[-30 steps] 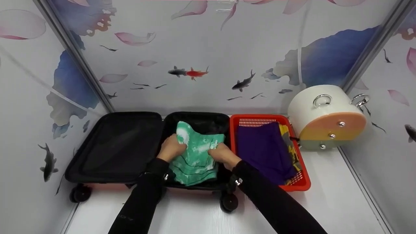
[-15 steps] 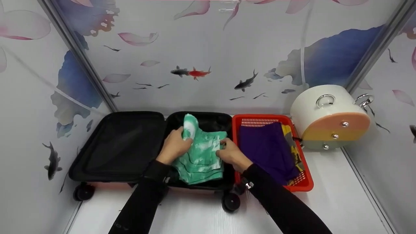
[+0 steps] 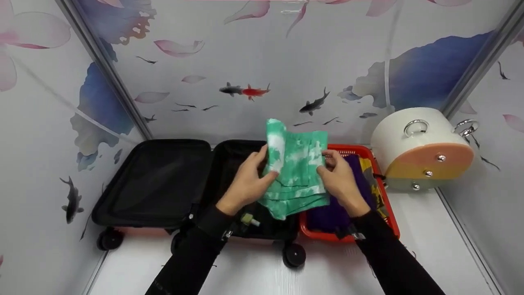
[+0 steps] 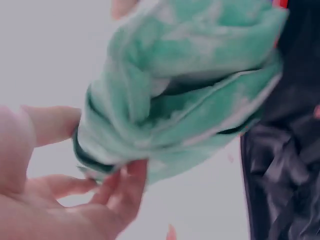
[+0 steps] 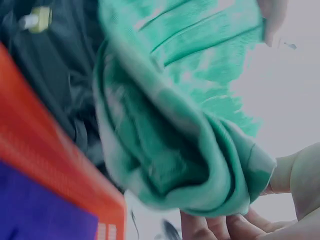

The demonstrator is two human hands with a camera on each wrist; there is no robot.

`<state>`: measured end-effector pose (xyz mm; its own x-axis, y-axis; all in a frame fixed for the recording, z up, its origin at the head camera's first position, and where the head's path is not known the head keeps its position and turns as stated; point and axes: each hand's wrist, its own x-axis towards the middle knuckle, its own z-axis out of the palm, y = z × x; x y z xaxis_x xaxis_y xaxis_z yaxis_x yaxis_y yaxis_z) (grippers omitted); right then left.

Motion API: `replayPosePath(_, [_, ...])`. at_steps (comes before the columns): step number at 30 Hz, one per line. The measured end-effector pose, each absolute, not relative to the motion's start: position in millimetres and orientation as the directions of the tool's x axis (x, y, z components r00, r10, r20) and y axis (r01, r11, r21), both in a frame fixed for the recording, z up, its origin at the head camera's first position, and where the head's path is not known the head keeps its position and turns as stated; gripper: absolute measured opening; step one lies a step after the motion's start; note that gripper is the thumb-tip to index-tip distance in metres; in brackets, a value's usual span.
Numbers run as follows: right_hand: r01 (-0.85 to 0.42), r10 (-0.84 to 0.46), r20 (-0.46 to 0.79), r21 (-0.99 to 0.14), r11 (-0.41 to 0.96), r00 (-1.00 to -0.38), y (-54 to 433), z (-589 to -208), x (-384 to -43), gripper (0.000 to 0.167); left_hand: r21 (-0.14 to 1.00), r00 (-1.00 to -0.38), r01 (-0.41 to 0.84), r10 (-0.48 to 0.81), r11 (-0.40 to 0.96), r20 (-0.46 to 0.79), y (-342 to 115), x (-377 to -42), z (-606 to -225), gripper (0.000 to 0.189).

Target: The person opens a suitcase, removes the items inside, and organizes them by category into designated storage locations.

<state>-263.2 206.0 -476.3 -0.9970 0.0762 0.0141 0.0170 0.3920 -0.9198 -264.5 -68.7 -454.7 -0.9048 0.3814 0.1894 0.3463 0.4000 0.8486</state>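
Both hands hold a folded green-and-white tie-dye garment (image 3: 297, 164), lifted over the gap between an open black-lined suitcase (image 3: 231, 164) and a red plastic basket (image 3: 393, 223). My left hand (image 3: 249, 180) pinches its left edge, thumb in front and fingers behind. At the opposite edge, my right hand (image 3: 342, 180) grips it in the same way. In the left wrist view, the cloth's (image 4: 185, 110) layers sag into a loose fold. Seen from the right wrist, the cloth (image 5: 200, 145) hangs beside the basket wall.
Inside the basket lie a purple cloth (image 3: 321, 219) and a yellow-and-grey patterned one (image 3: 376, 186). The suitcase's other half (image 3: 159, 180) lies flat at left. A small yellowish piece (image 3: 247, 219) shows in the suitcase. At right stands a white round-topped case (image 3: 409, 135) with coloured panels.
Both hands have raised the garment out of the suitcase and carried it up and to the right. The suitcase interior beneath it is now uncovered.
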Motion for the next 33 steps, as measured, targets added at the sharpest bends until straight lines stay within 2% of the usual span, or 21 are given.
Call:
replayPosePath(3, [0.002, 0.121, 0.049, -0.923, 0.385, -0.991, 230, -474, -254, 0.052, 0.87, -0.846, 0.392, 0.488, 0.299, 0.213, -47, -260, -466, 0.079])
replayPosePath(7, [-0.001, 0.18, 0.075, -0.924, 0.382, -0.981, 253, -475, -248, 0.05, 0.9, -0.802, 0.376, 0.564, 0.221, 0.197, -21, -253, -475, 0.077])
replayPosePath(12, [0.039, 0.252, 0.065, -0.922, 0.386, -0.966, 274, -476, -245, 0.051, 0.901, -0.79, 0.377, 0.582, 0.214, 0.193, 3, -251, -487, 0.073])
replayPosePath(17, [0.085, 0.243, 0.022, -0.904, 0.418, -0.97, 293, -485, -248, 0.055, 0.944, -0.808, 0.289, 0.569, 0.159, 0.152, 12, -254, -514, 0.054])
replayPosePath(22, [0.145, 0.146, -0.077, -0.822, 0.55, -0.986, 316, -507, -259, 0.059, 0.965, -0.86, 0.174, 0.507, 0.195, 0.053, 10, -256, -540, 0.055])
replayPosePath(27, [0.175, 0.084, -0.167, -0.654, 0.736, -0.982, 336, -525, -262, 0.069, 0.954, -0.861, 0.188, 0.507, 0.236, 0.044, 3, -251, -548, 0.052])
replayPosePath(30, [0.147, 0.086, -0.13, -0.587, 0.796, -0.988, 340, -528, -259, 0.07, 0.917, -0.851, 0.254, 0.522, 0.306, 0.062, -5, -246, -548, 0.045])
replayPosePath(33, [0.073, 0.085, -0.003, -0.524, 0.849, -0.996, 334, -528, -249, 0.066, 0.857, -0.853, 0.33, 0.515, 0.396, 0.09, -17, -240, -550, 0.038])
